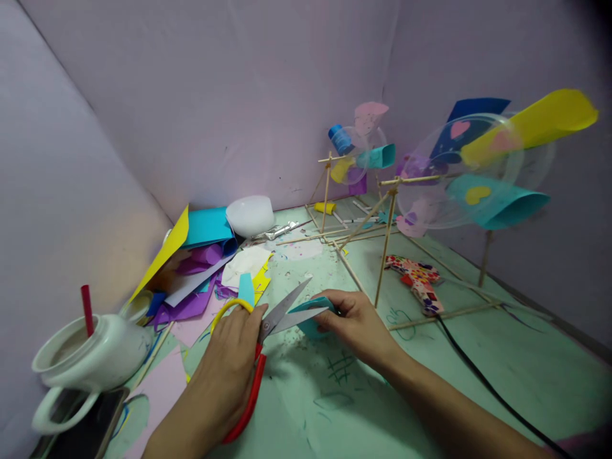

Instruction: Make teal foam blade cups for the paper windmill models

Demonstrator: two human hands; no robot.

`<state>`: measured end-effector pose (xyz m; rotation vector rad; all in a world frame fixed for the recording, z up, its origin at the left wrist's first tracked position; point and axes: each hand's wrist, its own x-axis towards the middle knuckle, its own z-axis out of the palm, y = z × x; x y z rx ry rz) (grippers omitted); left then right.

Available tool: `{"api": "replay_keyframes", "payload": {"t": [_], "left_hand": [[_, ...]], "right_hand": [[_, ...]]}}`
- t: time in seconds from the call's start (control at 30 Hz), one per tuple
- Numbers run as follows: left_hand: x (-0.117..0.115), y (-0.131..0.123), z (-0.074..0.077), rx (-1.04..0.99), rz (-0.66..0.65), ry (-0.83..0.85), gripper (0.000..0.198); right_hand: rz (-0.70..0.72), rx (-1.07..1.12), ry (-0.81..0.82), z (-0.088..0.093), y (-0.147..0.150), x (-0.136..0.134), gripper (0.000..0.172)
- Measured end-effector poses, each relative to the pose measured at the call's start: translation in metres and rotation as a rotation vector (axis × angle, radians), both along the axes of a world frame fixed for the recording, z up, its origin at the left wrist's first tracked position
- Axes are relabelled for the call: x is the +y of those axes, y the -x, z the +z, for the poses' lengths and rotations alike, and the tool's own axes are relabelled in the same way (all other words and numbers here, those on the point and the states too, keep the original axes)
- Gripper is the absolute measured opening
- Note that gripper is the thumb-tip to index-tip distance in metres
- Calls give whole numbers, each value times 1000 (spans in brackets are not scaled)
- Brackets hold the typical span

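My left hand [228, 366] grips a pair of scissors [272, 319] with one yellow and one red handle; the blades are open and point right. My right hand [356, 325] pinches a small teal piece of foam paper [310, 317] that sits between the blades. Both hands hover just above the pale green tabletop [478, 370].
A heap of coloured foam sheets [196, 268] and a white bowl [249, 215] lie at the back left. A white teapot with a red straw [88, 357] stands on a phone at the left edge. Two stick-framed pinwheels [473, 166] rise at the back right. A glue gun [417, 280] and black cable [482, 379] lie right.
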<state>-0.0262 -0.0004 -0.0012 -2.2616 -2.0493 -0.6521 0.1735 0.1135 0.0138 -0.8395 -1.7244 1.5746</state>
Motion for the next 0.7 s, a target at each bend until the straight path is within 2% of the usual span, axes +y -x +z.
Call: {"api": "replay_keyframes", "payload": {"t": [0.17, 0.4, 0.7], "left_hand": [[1, 1, 2, 40, -6, 27, 52], [0, -6, 12, 65, 8, 59, 50], [-1, -5, 12, 48, 23, 89, 50]], "right_hand": [[6, 20, -15, -1, 1, -1, 17], [2, 21, -4, -1, 1, -2, 18], [-1, 25, -38, 3, 1, -3, 15]]}}
